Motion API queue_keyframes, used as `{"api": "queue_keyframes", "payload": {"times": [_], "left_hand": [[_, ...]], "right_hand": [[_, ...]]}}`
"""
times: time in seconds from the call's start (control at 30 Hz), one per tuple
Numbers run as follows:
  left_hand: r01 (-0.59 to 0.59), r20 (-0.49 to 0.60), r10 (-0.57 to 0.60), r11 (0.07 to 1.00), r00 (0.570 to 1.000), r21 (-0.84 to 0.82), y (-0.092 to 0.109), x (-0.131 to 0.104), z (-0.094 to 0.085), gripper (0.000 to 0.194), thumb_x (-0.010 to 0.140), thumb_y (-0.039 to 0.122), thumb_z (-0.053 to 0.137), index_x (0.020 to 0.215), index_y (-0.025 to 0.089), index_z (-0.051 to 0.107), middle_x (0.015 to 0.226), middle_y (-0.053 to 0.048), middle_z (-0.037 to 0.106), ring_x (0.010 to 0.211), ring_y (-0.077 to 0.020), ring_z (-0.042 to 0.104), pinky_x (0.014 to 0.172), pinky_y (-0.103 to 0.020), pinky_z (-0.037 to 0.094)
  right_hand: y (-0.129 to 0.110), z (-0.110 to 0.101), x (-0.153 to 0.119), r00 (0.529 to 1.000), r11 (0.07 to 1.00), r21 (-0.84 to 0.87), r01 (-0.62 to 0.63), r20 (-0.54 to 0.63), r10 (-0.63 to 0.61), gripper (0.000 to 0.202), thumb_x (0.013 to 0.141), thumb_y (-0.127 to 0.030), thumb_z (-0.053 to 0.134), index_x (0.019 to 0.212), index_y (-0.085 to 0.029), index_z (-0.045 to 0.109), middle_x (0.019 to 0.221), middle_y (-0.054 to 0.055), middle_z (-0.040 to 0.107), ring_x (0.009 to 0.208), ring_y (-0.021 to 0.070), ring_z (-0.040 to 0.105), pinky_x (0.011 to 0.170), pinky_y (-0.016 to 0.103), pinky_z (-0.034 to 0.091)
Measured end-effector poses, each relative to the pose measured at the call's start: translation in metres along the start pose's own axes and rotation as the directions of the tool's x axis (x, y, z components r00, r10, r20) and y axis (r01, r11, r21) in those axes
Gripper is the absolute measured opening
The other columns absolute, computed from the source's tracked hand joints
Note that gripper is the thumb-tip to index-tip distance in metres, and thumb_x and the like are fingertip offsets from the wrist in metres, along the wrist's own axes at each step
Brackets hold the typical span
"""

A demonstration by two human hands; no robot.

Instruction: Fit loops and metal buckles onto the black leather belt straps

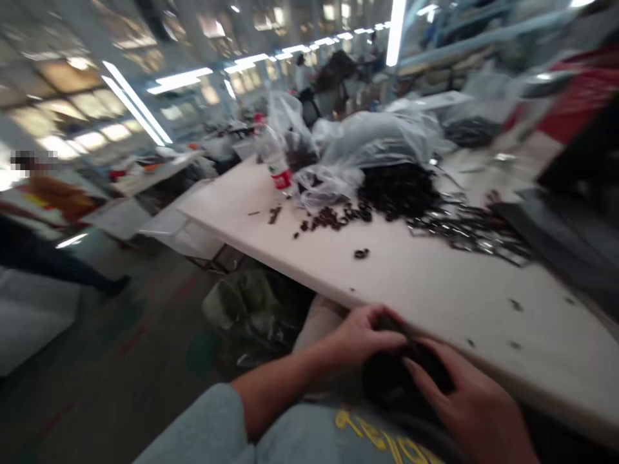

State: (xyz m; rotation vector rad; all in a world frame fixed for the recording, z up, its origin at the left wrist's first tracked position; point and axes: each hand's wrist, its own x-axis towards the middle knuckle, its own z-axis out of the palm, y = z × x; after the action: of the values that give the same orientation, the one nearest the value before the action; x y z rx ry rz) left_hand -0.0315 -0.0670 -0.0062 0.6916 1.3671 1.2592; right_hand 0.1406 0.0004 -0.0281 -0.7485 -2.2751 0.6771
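Note:
Between my two hands, at the table's front edge and just above my lap, is a black, soft-looking piece point(387, 379); blur hides what kind it is. My left hand point(365, 336) is closed on its upper left part, thumb on top. Around its right side my right hand point(467, 394) is closed, thumb laid along the surface. On the table point(411, 283) past my hands, a pair of small dark rings point(361, 253) lies apart from a scatter of small dark pieces point(326, 219).
A heap of black parts point(399, 190) and a spread of shiny metal buckles or frames point(469, 229) lie farther back. Behind them are clear plastic bags point(377, 138) and a red-labelled bottle point(279, 171). A green bundle point(246, 299) sits below the table. A person point(58, 193) is at far left.

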Motion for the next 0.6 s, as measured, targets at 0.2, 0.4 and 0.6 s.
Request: {"api": "queue_keyframes", "payload": {"times": [0.2,0.4,0.6], "left_hand": [[0.039,0.058,-0.032,0.991,0.998,-0.129,0.005,0.003,0.001,0.026,0.075,0.035,0.072,0.093,0.017,0.066,0.074,0.002,0.064,0.063,-0.0092,0.058,0.060,-0.020,0.048],[-0.029,-0.018,0.029,0.999,0.999,-0.043,-0.002,-0.002,0.001,0.029,0.072,0.034,0.076,0.093,0.017,0.065,0.071,0.004,0.062,0.058,-0.0081,0.057,0.057,-0.019,0.047],[-0.038,-0.017,0.037,0.999,0.999,-0.038,-0.003,0.000,-0.001,0.031,0.074,0.036,0.076,0.096,0.017,0.065,0.069,0.004,0.061,0.058,-0.0078,0.056,0.057,-0.019,0.045]], "right_hand": [[-0.013,-0.010,-0.006,0.987,0.987,-0.040,-0.157,0.040,0.158,0.029,0.090,-0.038,0.060,0.112,-0.020,0.066,0.103,0.008,0.076,0.089,0.0252,0.072,0.077,0.036,0.055],[-0.022,-0.015,-0.007,0.986,0.987,-0.057,-0.149,0.066,0.153,0.027,0.089,-0.038,0.061,0.107,-0.019,0.068,0.097,0.007,0.076,0.084,0.0243,0.072,0.073,0.034,0.053],[-0.021,-0.018,-0.009,0.981,0.982,-0.045,-0.184,0.062,0.186,0.025,0.087,-0.035,0.062,0.106,-0.019,0.067,0.099,0.007,0.075,0.086,0.0242,0.071,0.073,0.035,0.053]]}}
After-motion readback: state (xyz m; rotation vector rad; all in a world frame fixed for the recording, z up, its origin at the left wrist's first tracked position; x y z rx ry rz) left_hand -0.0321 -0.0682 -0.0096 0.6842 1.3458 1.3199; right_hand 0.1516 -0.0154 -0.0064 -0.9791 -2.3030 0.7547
